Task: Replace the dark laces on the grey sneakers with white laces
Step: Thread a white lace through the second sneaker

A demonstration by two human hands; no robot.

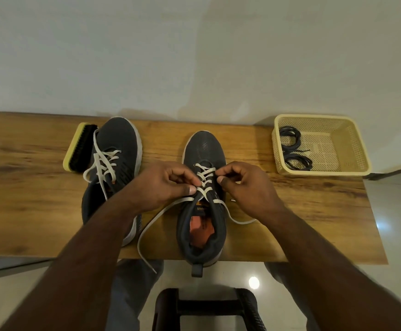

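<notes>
The left hand (pixel 168 185) pinches the white lace (pixel 204 180) with thumb and fingertips, and the right hand (pixel 245 185) has its fingers curled at the lace on the other side, right over the grey sneaker (pixel 203 149) between them. To do it well, I think both hands should pull each crossing snug and even, keeping the lace flat, so both loose ends stay the same length. The other sneaker (pixel 118 137), already white-laced, sits just left of the left hand, and the dark laces (pixel 295 149) lie in the basket (pixel 352 144) far off to the right.

Left sneaker's (pixel 113 168) heel behind forearm
</notes>
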